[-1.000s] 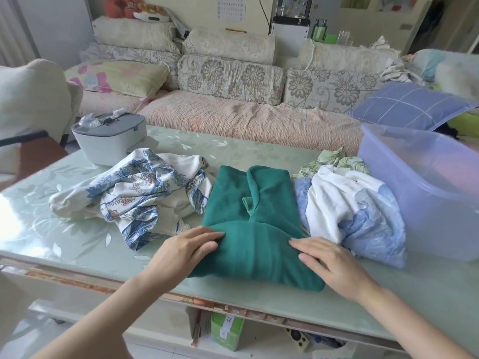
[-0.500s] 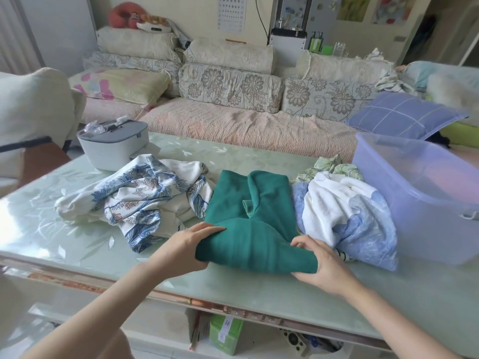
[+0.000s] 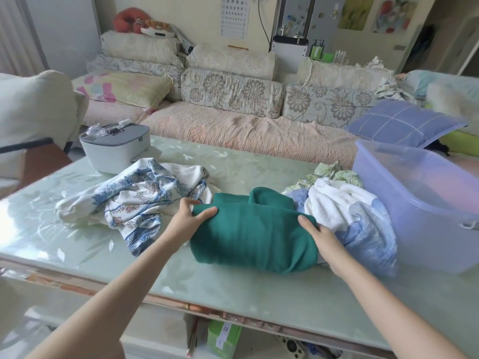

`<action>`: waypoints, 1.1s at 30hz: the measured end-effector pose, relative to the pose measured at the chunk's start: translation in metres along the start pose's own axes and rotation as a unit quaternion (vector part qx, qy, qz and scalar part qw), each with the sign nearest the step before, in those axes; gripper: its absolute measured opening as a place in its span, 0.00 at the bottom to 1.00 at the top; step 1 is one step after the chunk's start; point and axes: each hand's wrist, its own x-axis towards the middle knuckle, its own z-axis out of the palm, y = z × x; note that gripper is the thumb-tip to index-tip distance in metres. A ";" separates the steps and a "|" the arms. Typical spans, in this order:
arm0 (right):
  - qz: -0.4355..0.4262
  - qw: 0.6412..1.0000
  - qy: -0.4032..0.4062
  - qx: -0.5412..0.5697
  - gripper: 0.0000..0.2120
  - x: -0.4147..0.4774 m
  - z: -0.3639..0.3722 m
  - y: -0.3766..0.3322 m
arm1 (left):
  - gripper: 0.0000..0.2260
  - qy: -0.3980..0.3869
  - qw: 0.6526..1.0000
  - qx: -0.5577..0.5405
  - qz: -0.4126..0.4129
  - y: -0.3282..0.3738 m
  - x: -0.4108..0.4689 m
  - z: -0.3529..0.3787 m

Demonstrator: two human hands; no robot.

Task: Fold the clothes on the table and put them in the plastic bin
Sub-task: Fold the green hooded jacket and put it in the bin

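A green garment [image 3: 254,231] lies folded over in the middle of the glass table [image 3: 233,294]. My left hand [image 3: 188,220] grips its left edge, thumb on top and fingers behind the fold. My right hand [image 3: 320,235] holds the right edge, thumb on top and fingers tucked under the cloth. To the left lies a crumpled white garment with a blue floral print [image 3: 140,198]. On the right sits a heap of white and light blue clothes [image 3: 350,216], with a green leaf-print piece [image 3: 326,174] behind it. The translucent purple plastic bin [image 3: 425,206] stands at the far right.
A grey and white lidded box [image 3: 115,149] stands at the table's back left. A sofa with floral cushions [image 3: 233,92] runs behind the table. A blue checked pillow [image 3: 404,123] lies behind the bin. A shelf under the table holds a green box [image 3: 223,338].
Both hands lifted the near edge of the green garment and carried it away from me, folding it over onto its far half. The bundle is now shorter and thicker.
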 end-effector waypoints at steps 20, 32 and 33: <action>-0.103 0.993 0.027 -0.043 0.11 -0.010 0.004 0.016 | 0.32 0.049 0.987 0.149 -0.019 0.017 0.046 0.026; -0.079 0.996 0.030 0.030 0.14 -0.016 0.007 0.027 | 0.41 -0.047 0.815 0.512 0.267 0.017 -0.017 0.039; -0.087 0.994 0.030 0.062 0.22 -0.019 0.006 0.033 | 0.42 -0.049 0.811 0.524 0.256 0.022 -0.015 0.040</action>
